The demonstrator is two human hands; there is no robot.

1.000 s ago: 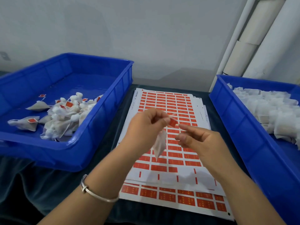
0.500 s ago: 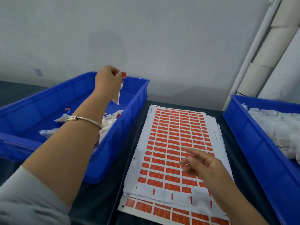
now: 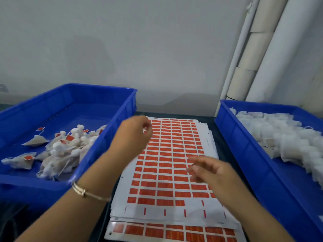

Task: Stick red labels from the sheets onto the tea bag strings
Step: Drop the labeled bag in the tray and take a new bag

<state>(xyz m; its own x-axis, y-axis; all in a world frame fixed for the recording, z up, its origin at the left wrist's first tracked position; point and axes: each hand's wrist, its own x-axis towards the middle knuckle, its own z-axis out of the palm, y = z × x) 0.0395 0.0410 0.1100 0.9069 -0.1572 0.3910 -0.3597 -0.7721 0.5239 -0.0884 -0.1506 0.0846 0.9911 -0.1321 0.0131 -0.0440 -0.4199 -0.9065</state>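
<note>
Between the two blue bins, on a dark table, lies the sheet stack. Top sheet has rows of red labels; bottom row is peeled, and next row up is partly gone at its right end.

Left hand hovers over the sheet's upper left corner, beside the left bin. Fingers loosely curled, blurred; I see nothing held, though a small white speck at the fingertips is unclear. Right hand hovers over the sheet's right side, fingers relaxed and apart, empty.

Labelled bags piled in left bin, red tags on strings. Unlabelled bags heaped in right bin.

Step, I judge: between bags, next up is fetching a fresh one and peeling a label.
- Right hand takes one bag from the right bin by the string, not the pouch, so the string end stays free.
- Peel from the partly used row, lifting a corner with a nail; hold the sheet down so the stack doesn't slide.
- Fold label round the string end, edges matched, pinch flat.
- Risk: label sticking to fingers or to itself.

Writing: faint print on labels, too small to read. No brand legible.
</note>
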